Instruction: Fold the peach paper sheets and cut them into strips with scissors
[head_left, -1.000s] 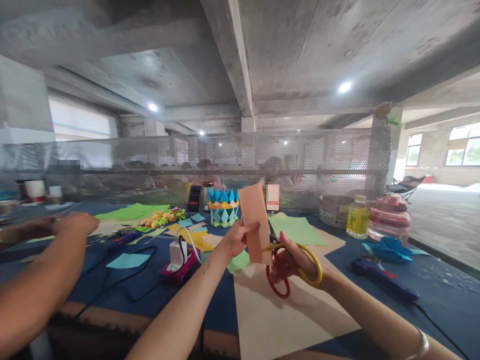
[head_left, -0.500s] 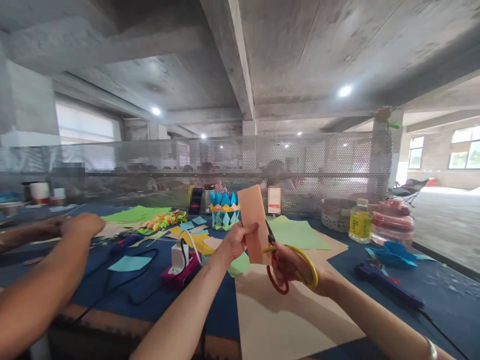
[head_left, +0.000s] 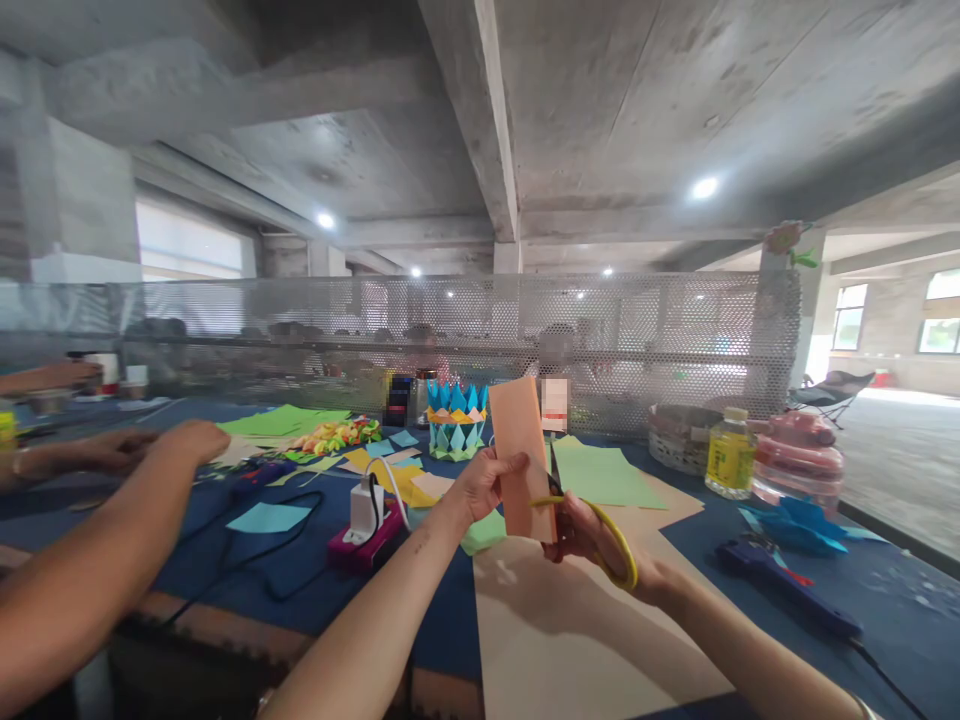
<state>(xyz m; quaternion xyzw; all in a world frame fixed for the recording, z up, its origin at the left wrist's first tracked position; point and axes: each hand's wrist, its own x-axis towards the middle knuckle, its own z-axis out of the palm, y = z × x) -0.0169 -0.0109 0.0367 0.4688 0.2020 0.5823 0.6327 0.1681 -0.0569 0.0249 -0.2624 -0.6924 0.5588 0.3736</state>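
While pinching orange paper (head_left: 517, 440) nearly upright above the table (head_left: 450, 625) between fingers of the left hand (head_left: 484, 485), clasps yellow-handled scissors (head_left: 627, 550) in the right hand (head_left: 581, 525) at the paper's right edge. Has both forearms (head_left: 401, 590) stretched forward, converging. Has a beige sheet (head_left: 585, 640) spread below on blue; faces a perforated partition (head_left: 637, 320) under bare concrete ceiling (head_left: 360, 160).

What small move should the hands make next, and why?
I'd probably close the scissors gently while the left hand steadies the orange paper. That hand pinches the paper upright, and the right hand holds the scissors with their blades at its right edge. Whether the blades have the paper between them is unclear.
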